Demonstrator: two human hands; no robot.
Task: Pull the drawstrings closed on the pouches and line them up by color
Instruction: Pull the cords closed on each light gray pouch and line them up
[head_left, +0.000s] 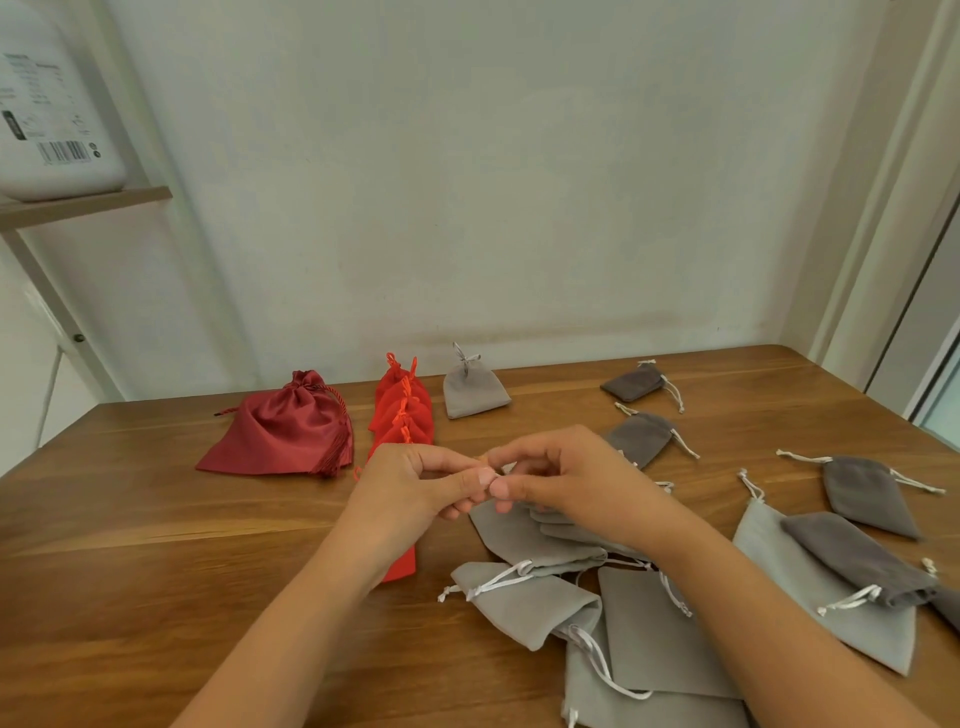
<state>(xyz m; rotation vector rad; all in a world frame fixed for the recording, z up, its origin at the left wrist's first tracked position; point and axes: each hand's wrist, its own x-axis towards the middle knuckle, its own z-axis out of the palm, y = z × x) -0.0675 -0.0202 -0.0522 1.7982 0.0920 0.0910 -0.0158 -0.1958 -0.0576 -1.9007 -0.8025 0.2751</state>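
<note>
- Both hands hover just above the brown wooden surface (156, 519) in the middle of the view. The left hand (410, 483) and right hand (566, 478) have curled fingers, and their fingertips (501, 488) meet in a tight pinch.
- What they pinch is hidden. I judge it to be the drawstring of the light grey velvet pouch (514, 538), whose top edge reaches up to the fingers.
- That pouch lies directly beneath the fingertips. Its long axis slants from upper left to lower right, trailing toward the person. The right hand is over it, and the left hand comes in from the side.
- Its likely place is next to the closed light grey pouch with a tied bow (475, 395), which stands near the wall straight beyond the meeting fingertips. The carry would go directly away from the person, and either hand could make it.
- Left of that pouch, a row of overlapping bright red-orange pouches (402, 410) runs toward the person and passes under the left forearm. Further left lies a large dark red satin pouch with a tassel (280, 431).
- A loose pile of light grey pouches (660, 634) lies under and beside the right forearm. Dark grey-brown pouches (641, 436) are scattered to the right, well apart.
- Nothing seems to block the way to the back. The white cords (493, 581) trailing through the pile could snag as the pouch lifts.
</note>
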